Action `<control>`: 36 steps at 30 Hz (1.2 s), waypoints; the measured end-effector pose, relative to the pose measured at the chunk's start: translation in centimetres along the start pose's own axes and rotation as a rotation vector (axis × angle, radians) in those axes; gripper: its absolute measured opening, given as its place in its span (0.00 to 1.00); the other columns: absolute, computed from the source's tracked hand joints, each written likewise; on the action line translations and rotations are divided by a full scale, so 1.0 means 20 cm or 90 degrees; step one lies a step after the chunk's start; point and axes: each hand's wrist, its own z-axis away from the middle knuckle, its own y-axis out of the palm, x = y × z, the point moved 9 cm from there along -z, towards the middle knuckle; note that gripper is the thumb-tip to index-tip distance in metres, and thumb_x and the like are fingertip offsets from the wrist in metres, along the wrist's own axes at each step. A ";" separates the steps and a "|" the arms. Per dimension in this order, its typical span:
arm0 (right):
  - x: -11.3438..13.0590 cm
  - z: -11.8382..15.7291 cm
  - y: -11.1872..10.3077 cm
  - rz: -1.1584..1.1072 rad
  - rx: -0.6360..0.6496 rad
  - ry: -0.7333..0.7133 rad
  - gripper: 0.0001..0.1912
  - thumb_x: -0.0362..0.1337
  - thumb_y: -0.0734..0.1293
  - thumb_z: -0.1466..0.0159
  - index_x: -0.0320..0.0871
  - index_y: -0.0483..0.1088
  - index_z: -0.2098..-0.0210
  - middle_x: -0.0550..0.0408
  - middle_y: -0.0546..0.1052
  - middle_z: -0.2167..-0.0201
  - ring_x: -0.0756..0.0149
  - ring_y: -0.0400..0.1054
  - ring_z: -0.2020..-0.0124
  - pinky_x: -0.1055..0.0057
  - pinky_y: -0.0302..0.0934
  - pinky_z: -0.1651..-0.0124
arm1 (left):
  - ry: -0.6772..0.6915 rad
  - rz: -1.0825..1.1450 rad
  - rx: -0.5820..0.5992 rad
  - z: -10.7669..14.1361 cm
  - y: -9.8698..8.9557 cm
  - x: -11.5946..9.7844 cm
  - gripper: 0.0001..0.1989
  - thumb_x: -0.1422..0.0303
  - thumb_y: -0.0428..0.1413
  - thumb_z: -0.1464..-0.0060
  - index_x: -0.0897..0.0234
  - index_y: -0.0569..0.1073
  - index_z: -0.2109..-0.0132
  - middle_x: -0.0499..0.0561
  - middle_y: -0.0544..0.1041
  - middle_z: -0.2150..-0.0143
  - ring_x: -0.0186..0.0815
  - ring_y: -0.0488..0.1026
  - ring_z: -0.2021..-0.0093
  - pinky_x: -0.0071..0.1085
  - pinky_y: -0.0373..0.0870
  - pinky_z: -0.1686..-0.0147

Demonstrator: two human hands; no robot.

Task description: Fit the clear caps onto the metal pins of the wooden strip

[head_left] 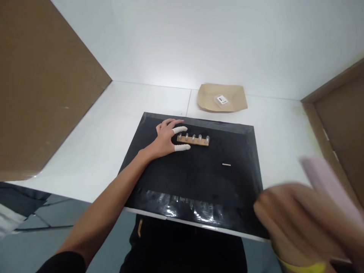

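Note:
My left hand (pixel 166 138) rests on a black mat (pixel 199 174), white covers on its thumb and index finger. These two fingers are apart, on either side of the left end of a small tan strip (pixel 196 141). Several clear rounded pieces (pixel 200 137) stand upright in a row on the strip. A short silver pin (pixel 226 164) lies on the mat to the right. My right hand (pixel 298 220), with a yellow band at the wrist, is smeared by motion beyond the mat's right front corner. Beside it is a pale pink blurred shape (pixel 327 182) that I cannot make out.
Behind the mat, a brown paper tray (pixel 204 100) holds a small clear box (pixel 221 100) with a printed label. Brown boards (pixel 51 87) stand at the left and right of the white table (pixel 119 102), and a white wall closes the back.

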 end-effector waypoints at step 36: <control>-0.29 -0.26 0.04 -0.162 0.011 0.189 0.04 0.35 0.66 0.34 0.45 0.73 0.61 0.59 0.80 0.62 0.68 0.69 0.62 0.72 0.60 0.58 | 0.088 0.093 0.016 -0.05 -0.03 -0.03 0.16 0.61 0.69 0.44 0.54 0.78 0.49 0.53 0.77 0.35 0.50 0.65 0.30 0.57 0.52 0.31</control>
